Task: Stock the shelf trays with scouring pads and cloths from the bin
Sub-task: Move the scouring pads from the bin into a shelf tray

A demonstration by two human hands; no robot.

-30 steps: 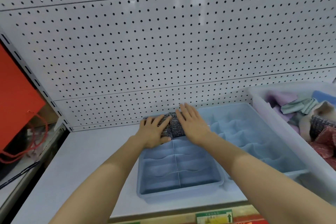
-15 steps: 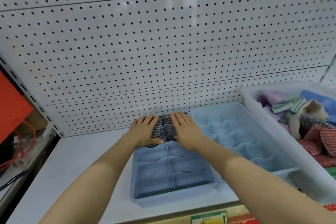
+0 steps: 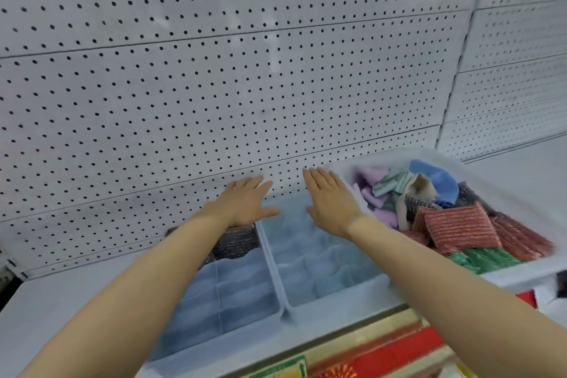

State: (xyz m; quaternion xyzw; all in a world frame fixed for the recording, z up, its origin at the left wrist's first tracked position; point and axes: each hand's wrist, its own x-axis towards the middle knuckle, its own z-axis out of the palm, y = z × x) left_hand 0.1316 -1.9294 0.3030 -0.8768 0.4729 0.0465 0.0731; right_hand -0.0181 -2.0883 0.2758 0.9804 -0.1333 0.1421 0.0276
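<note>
Both hands, the left (image 3: pixel 245 199) and the right (image 3: pixel 329 202), were held flat, empty, above the trays (image 3: pixel 276 273). Dark scouring pads (image 3: pixel 237 239) were seen in the left tray's 12 o'clock compartment; the bin (image 3: pixel 521 212) lay at 3 o'clock.

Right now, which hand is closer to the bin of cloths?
Right. The right hand hovers just beside the bin, near its left wall; the left hand is farther away, above the left tray.

Trays (image 3: pixel 277 282): smooth pale-blue plastic, semi-matt. Bin (image 3: pixel 518 215): translucent white plastic. Scouring pads (image 3: pixel 460 228): rough, glittery woven mesh. Cloths (image 3: pixel 372 193): soft matt fabric. Pegboard (image 3: pixel 214 86): painted, perforated, prob. metal.
</note>
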